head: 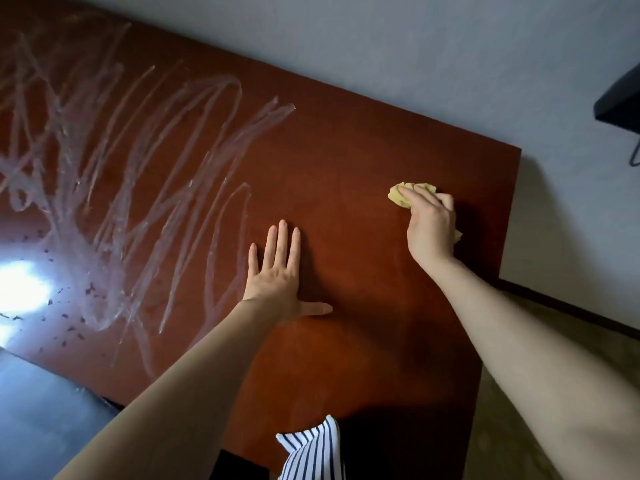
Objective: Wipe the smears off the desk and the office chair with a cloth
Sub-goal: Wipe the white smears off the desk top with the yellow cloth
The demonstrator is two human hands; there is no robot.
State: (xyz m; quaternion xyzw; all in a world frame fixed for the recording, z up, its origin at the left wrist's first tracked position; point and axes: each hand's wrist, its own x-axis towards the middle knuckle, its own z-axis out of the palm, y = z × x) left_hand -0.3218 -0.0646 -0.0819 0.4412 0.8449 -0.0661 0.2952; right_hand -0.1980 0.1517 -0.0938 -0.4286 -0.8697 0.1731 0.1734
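Now right hand [431, 226] clutches crumpled yellow cloth [398, 197]; left hand [277, 275] lies spread on desk [363, 150].

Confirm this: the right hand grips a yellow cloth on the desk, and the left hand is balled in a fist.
Wrong on the fist. The head view shows the left hand flat on the desk, fingers straight; the right hand does grip the yellow cloth.

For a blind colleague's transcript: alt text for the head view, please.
A person's right hand presses a crumpled yellow cloth on the right end of a reddish-brown wooden desk, the left hand flat beside it; whitish scribbled smears cover the desk's left half.
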